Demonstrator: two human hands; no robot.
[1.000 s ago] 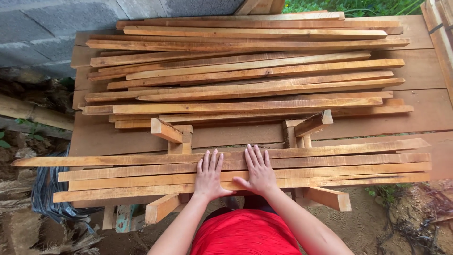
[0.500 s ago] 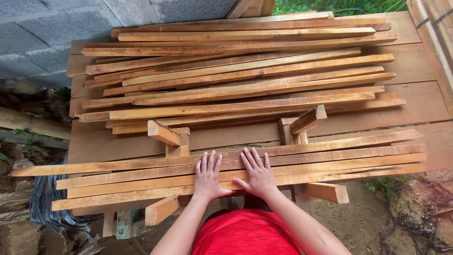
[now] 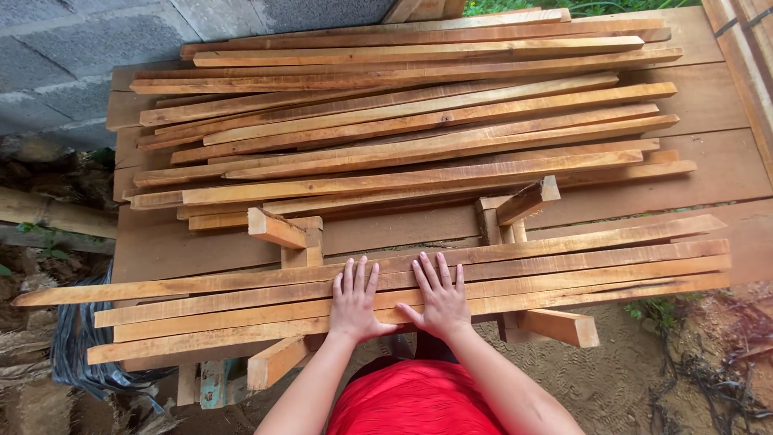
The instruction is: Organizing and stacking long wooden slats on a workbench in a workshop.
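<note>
Left hand: your left hand (image 3: 353, 302) lies flat, fingers spread, grip wide, holding nothing.
Right hand: your right hand (image 3: 439, 298) lies flat beside it, thumbs near, grip wide.
Under palms: row of long thin orange-brown wooden slats (image 3: 564, 266) on angled wooden brackets (image 3: 278, 229).
Behind: larger pile of like slats (image 3: 403, 121) on the plank desk (image 3: 708, 97).

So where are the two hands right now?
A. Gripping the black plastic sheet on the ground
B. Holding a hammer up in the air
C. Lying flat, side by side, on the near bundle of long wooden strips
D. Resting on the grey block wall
C: the left hand and the right hand lie palm down, fingers spread, next to each other on the near bundle of wooden strips.
</note>
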